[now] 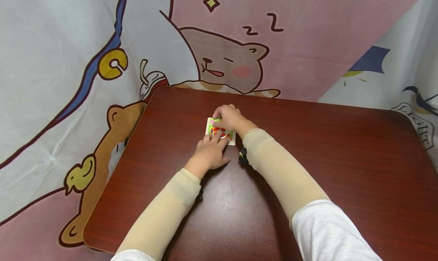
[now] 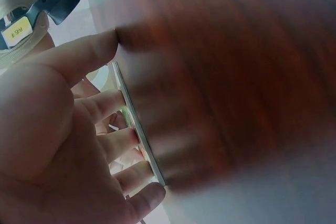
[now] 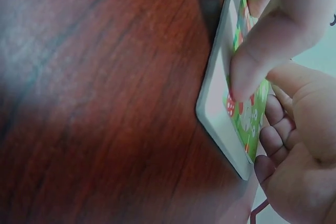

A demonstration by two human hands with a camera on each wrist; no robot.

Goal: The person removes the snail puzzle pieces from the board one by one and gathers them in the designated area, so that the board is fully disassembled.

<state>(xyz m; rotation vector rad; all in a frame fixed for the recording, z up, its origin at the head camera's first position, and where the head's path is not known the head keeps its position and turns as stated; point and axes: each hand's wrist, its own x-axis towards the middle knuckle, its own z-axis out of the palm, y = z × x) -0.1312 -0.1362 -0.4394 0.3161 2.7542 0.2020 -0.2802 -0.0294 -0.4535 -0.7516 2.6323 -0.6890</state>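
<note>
A small flat picture board (image 1: 232, 140) with a white border lies on the brown table. Its printed picture shows green, red and pink. My left hand (image 1: 210, 153) rests spread fingers on the board's near part, its thumb out to the side over the tabletop. At the far edge, my right hand (image 1: 230, 118) bends over the board with curled fingers. From the right wrist view, the right hand (image 3: 315, 166) has its fingertips along the board's far side; a left finger (image 3: 252, 72) presses on the picture (image 3: 251, 129). Part of the picture is hidden under both hands.
The dark brown table (image 1: 325, 151) spreads to both sides of the board. Behind it hangs a curtain (image 1: 308, 56) with cartoon bears. Each wrist carries a black strap-on device, the right one (image 1: 243, 155) close to the tabletop.
</note>
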